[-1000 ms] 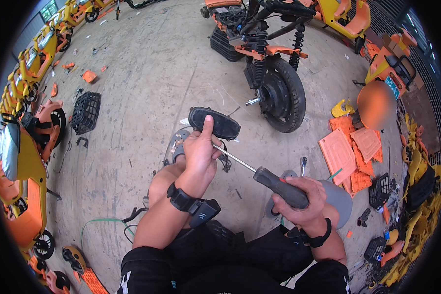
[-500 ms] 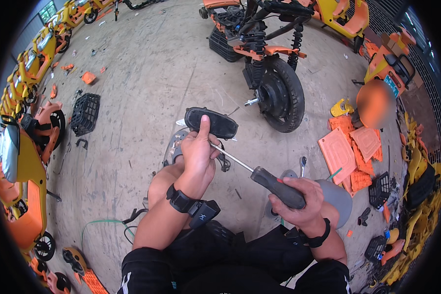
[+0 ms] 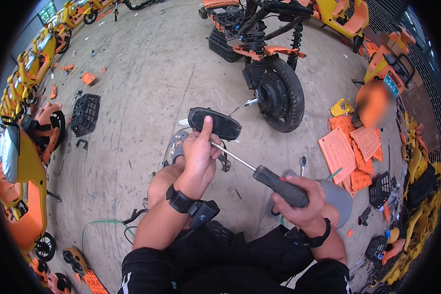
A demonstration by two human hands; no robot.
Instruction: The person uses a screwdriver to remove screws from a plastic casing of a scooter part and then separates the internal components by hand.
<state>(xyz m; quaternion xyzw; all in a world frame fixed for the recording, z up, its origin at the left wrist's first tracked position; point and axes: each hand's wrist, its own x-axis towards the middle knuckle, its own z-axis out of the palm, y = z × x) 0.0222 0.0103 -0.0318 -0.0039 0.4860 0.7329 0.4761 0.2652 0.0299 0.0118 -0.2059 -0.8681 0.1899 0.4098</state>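
My left hand [image 3: 199, 149] grips an oval black part [image 3: 214, 123] by its near edge, thumb pressed flat on its face. What the part belongs to I cannot tell. In my right hand [image 3: 301, 198] is a screwdriver [image 3: 282, 187] with a black handle and a touch of red. Its long metal shaft slants up and left to the fingers of my left hand, just below the black part. The tip is hidden there, so whether it touches the part does not show. A dark cable [image 3: 225, 161] hangs beneath my left hand.
Ahead stands a partly stripped scooter with its front wheel [image 3: 284, 95] bare. Orange panels [image 3: 338, 152] and a ratchet wrench [image 3: 303, 165] lie at the right. A black basket [image 3: 85, 114] is on the floor at left, with yellow and orange scooters [image 3: 29, 196] lining that side.
The black part and my left hand have shifted very slightly to the right. My right hand and the screwdriver handle have moved a little to the right too.
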